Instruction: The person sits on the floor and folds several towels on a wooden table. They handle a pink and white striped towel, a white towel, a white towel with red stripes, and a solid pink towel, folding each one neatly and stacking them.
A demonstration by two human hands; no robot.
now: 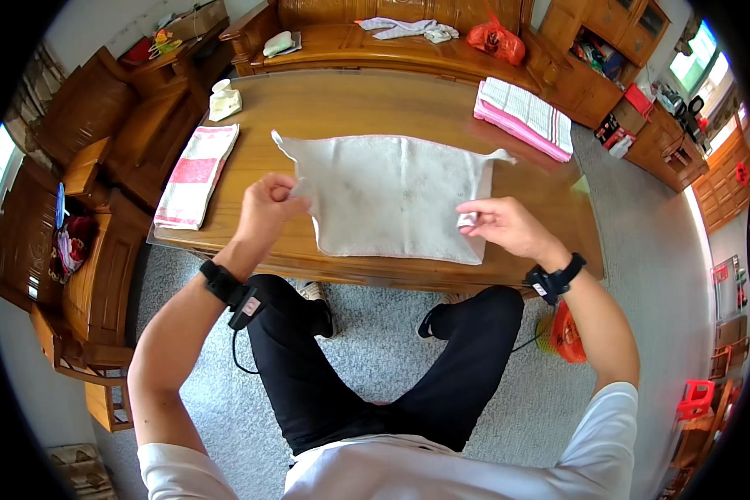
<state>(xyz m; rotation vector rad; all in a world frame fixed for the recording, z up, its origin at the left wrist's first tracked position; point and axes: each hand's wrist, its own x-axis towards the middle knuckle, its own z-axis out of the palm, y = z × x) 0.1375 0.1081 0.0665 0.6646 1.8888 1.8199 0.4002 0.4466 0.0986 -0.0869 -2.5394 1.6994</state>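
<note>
A pale grey-white cloth towel [394,194] with a thin pink edge is spread over the near middle of the wooden table [350,100]. My left hand [275,203] pinches its left side between thumb and fingers. On the right, my right hand [494,222] grips a bunched bit of the cloth's side with thumb and fingertips. The towel's far corners stick outward, and faint dark stains show on its surface. A folded white and red towel [197,178] lies at the table's left end. Folded pink and checked white towels [525,115] are stacked at the far right.
A small whitish container [225,102] stands at the table's far left corner. Behind the table, a wooden bench [331,47] holds light cloths [409,28] and a red plastic bag [497,42]. A red-lined basket [565,334] stands on the floor beside my right knee.
</note>
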